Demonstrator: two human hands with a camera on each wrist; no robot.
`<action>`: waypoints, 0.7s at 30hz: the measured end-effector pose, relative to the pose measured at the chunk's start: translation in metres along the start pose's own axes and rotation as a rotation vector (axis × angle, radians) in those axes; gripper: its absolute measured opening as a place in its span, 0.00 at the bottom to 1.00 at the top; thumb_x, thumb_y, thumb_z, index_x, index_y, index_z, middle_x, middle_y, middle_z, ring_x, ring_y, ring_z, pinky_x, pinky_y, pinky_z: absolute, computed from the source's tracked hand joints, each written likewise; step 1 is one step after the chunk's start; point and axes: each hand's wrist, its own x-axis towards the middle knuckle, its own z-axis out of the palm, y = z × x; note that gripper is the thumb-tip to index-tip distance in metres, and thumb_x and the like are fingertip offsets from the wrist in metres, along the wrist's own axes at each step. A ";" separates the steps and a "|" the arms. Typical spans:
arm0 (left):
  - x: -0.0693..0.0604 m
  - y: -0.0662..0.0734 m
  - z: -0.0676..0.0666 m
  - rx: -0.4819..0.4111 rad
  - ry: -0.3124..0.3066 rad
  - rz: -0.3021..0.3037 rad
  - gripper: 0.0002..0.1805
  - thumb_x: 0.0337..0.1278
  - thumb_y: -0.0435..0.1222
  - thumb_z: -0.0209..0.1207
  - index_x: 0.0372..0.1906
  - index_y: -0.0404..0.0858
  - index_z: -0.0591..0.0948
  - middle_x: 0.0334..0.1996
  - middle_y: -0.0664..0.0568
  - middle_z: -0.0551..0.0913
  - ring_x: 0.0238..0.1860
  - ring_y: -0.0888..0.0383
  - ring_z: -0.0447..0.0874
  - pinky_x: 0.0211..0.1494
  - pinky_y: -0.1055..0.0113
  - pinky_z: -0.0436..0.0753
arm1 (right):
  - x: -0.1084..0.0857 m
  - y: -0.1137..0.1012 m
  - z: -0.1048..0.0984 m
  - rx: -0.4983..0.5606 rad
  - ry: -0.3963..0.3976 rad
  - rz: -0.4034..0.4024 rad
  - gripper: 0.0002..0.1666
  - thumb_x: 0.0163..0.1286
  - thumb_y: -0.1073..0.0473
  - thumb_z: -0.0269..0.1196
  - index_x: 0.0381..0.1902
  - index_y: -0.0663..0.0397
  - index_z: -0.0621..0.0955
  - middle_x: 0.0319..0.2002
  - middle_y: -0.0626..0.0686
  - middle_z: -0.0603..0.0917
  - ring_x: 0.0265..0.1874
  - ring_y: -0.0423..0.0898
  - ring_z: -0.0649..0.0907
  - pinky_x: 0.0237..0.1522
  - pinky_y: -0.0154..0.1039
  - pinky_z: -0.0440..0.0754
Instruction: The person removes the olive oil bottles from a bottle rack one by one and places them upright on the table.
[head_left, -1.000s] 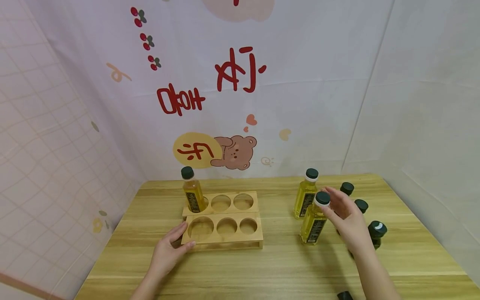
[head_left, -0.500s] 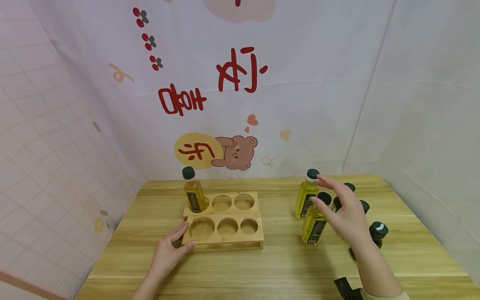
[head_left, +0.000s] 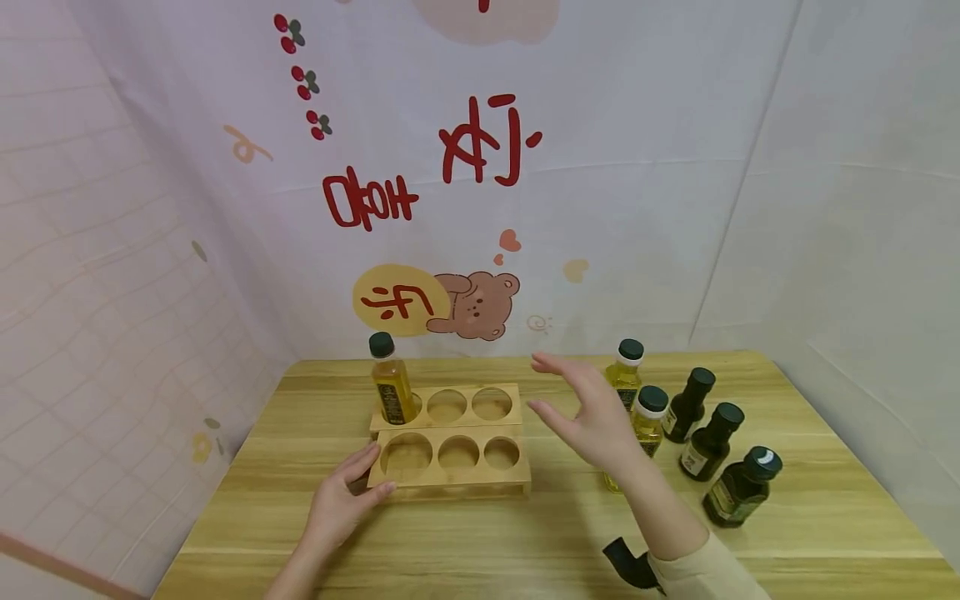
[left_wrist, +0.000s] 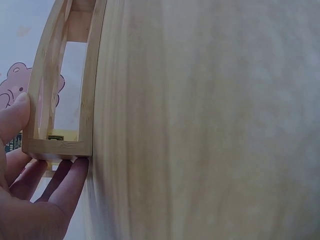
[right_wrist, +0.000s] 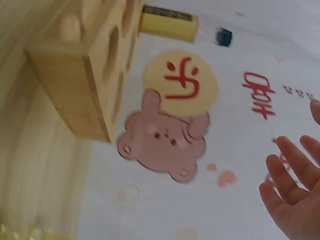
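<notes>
A two-tier wooden bottle rack [head_left: 450, 482] with round holes stands on the table. One oil bottle with amber liquid and a dark green cap [head_left: 393, 392] sits upright in the back-left hole. My left hand [head_left: 337, 500] grips the rack's left end, thumb on the front edge and fingers against the side, as the left wrist view [left_wrist: 35, 200] also shows. Holding nothing, my right hand [head_left: 588, 417] is in the air right of the rack, fingers spread and thumb apart. Behind it stand two yellow oil bottles [head_left: 626, 377], partly hidden by the hand and forearm.
Several dark bottles stand on the right: two slim ones [head_left: 686, 408] [head_left: 705, 446] and a squat jar-like one [head_left: 738, 492]. A black strap-like piece [head_left: 630, 562] shows by the right sleeve [head_left: 705, 571]. A printed cloth [head_left: 600, 167] hangs behind the table.
My right hand has left the yellow oil bottles and moved left toward the rack, carrying nothing. The dark bottles are more fully visible. My left hand keeps its place on the rack.
</notes>
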 end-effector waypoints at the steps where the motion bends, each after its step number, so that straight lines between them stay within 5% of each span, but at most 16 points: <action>1: 0.000 0.000 0.000 -0.001 -0.001 0.000 0.40 0.50 0.43 0.74 0.68 0.35 0.73 0.69 0.46 0.71 0.71 0.43 0.63 0.69 0.49 0.65 | 0.002 0.000 0.008 0.014 -0.014 0.011 0.34 0.59 0.61 0.74 0.64 0.52 0.77 0.52 0.51 0.85 0.55 0.52 0.79 0.57 0.54 0.75; 9: 0.000 -0.001 0.002 -0.018 0.004 -0.003 0.40 0.49 0.42 0.75 0.68 0.36 0.74 0.69 0.46 0.71 0.71 0.44 0.63 0.69 0.51 0.67 | 0.022 0.003 0.070 0.131 -0.098 0.067 0.32 0.62 0.58 0.73 0.64 0.53 0.77 0.52 0.53 0.85 0.56 0.51 0.80 0.62 0.52 0.74; 21: 0.001 -0.003 0.002 -0.010 0.014 0.013 0.39 0.49 0.43 0.75 0.67 0.36 0.74 0.68 0.46 0.71 0.70 0.44 0.65 0.67 0.52 0.70 | 0.061 -0.006 0.137 0.242 -0.157 0.202 0.35 0.66 0.55 0.70 0.69 0.53 0.72 0.57 0.54 0.83 0.59 0.50 0.79 0.63 0.49 0.74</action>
